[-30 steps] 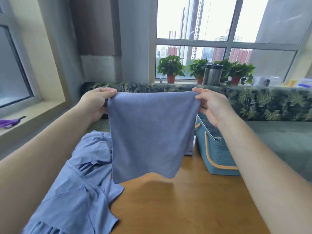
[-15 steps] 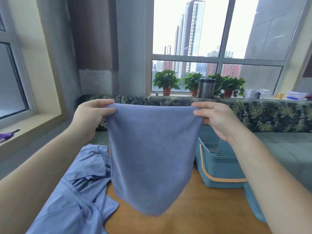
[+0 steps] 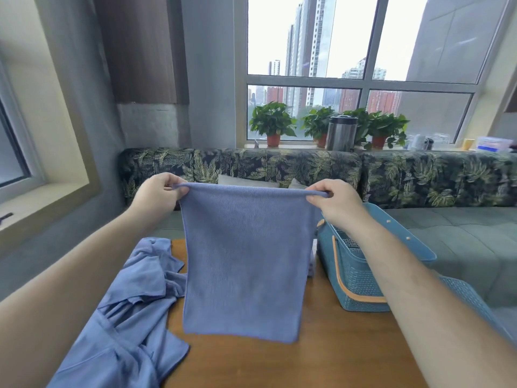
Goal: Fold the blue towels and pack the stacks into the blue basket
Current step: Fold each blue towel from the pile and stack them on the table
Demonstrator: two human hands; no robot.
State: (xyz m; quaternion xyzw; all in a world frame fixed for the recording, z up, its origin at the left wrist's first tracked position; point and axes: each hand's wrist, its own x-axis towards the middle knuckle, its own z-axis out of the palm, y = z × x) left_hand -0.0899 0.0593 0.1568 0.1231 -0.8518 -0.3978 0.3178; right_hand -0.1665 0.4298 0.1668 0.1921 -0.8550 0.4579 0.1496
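A leaf-patterned sofa (image 3: 419,177) runs along the far side under the window (image 3: 361,82). Nearer, the wooden counter (image 3: 321,359) carries a crumpled heap of blue towels (image 3: 131,317) on its left and a blue basket (image 3: 355,275) with a tan handle on its right. Between them a single blue towel (image 3: 246,261) hangs flat. The left hand (image 3: 156,194) pinches its top left corner, the right hand (image 3: 335,203) its top right corner, fingers (image 3: 317,189) curled over the hem. Potted plants (image 3: 272,123) and a metal canister (image 3: 342,133) stand by the window.
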